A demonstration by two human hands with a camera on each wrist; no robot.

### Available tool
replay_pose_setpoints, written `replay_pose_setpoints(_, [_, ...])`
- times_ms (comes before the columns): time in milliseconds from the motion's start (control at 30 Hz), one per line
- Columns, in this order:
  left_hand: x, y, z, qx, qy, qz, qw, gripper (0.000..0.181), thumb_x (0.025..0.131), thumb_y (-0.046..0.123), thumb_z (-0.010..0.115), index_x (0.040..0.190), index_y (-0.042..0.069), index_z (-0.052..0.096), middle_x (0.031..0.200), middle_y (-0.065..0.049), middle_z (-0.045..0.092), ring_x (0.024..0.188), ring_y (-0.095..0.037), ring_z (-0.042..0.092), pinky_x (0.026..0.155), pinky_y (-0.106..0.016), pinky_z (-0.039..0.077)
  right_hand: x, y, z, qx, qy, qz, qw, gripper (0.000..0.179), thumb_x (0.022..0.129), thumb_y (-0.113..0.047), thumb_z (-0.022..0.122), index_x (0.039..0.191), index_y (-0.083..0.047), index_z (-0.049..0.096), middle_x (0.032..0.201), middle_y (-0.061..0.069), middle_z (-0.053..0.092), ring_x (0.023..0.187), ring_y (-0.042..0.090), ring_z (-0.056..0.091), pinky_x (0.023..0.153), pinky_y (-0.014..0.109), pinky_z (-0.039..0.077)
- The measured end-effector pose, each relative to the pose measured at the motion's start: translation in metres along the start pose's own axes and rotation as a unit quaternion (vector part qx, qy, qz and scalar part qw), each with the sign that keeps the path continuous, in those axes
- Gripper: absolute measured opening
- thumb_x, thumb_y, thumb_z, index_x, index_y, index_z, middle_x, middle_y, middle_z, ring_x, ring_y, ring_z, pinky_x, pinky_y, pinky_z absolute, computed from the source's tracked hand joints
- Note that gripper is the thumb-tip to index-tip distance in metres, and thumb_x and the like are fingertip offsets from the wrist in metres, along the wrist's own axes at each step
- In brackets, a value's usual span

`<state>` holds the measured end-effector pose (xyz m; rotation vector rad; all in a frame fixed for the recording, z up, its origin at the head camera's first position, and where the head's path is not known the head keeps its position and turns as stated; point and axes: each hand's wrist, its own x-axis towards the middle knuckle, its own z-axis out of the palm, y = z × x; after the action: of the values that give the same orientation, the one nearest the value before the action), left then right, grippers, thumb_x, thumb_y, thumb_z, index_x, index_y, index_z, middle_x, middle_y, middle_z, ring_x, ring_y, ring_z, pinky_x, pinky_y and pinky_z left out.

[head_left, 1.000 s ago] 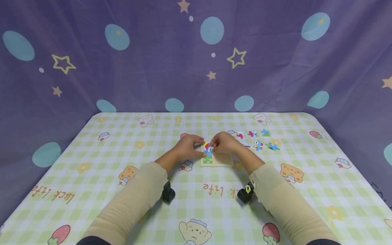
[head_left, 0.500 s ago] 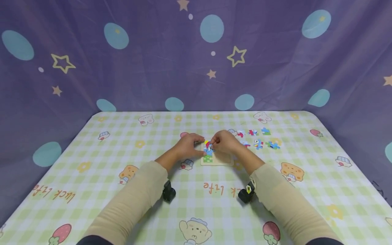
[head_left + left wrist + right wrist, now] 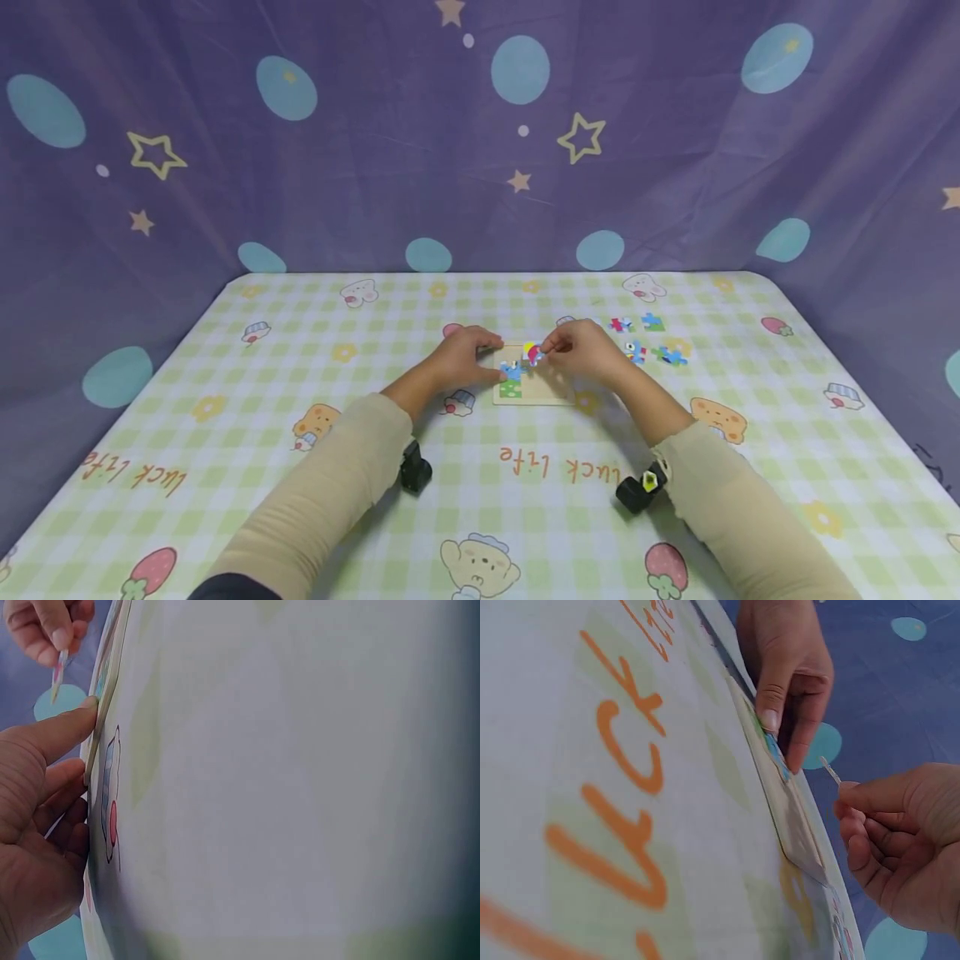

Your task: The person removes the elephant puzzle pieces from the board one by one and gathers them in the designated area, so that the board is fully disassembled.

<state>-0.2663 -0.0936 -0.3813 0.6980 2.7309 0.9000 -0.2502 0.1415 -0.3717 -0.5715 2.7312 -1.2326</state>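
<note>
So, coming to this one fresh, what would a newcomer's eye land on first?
Probably the yellow-and-red puzzle piece pinched in the right grip, raised off the wooden tray near the middle of the head view. The starry purple backdrop filling the upper part would likely compete for attention. Loose puzzle pieces make another bright patch to the tray's right.

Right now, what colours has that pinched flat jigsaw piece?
The piece shows yellow, red and blue, clearest in head view.

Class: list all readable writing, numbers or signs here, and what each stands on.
"luck life": tablecloth, left side.
"luck life": same cloth, near centre.
Dark marks by its right edge: unreadable.
Yellow mark on right wrist camera: too small.
Puzzle pieces: none readable.
</note>
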Motion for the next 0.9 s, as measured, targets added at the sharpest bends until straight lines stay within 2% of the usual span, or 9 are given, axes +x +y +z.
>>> replay_pose_setpoints(200, [0.001, -0.001, 0.0, 0.0, 0.001, 0.002, 1.0, 0.055, 0.079, 0.021, 0.083, 0.127, 0.001, 0.063, 0.134, -0.011, 0.058, 0.128, -0.026, 0.049, 0.109, -0.035, 0.035, -0.013, 0.006, -0.009, 0.004, 0.011, -0.002, 0.9999, 0.007, 0.085, 0.001, 0.068, 0.089, 0.0, 0.072, 0.08, 0.004, 0.068, 0.074, 0.014, 0.06, 0.071, 0.03, 0.051])
replay_pose_setpoints(600, [0.0, 0.0, 0.0, 0.002, -0.001, -0.012, 0.9999, 0.058, 0.079, 0.022, 0.084, 0.129, 0.002, 0.062, 0.135, -0.01, 0.057, 0.13, -0.025, 0.048, 0.11, -0.034, 0.034, -0.035, 0.022, -0.027, 0.034, 0.026, 0.031, 0.9986, 0.009, 0.084, 0.001, 0.068, 0.092, 0.002, 0.073, 0.082, 0.006, 0.069, 0.075, 0.016, 0.06, 0.064, 0.024, 0.05])
replay_pose_setpoints(900, [-0.001, 0.001, 0.0, -0.002, -0.003, -0.019, 0.9998, 0.059, 0.08, 0.022, 0.083, 0.131, 0.003, 0.061, 0.137, -0.009, 0.056, 0.131, -0.025, 0.047, 0.11, -0.035, 0.034, -0.048, 0.033, -0.039, 0.023, 0.026, 0.057, 0.9978, 0.012, 0.085, -0.006, 0.073, 0.095, 0.001, 0.073, 0.083, 0.005, 0.069, 0.076, 0.016, 0.059, 0.064, 0.024, 0.05])
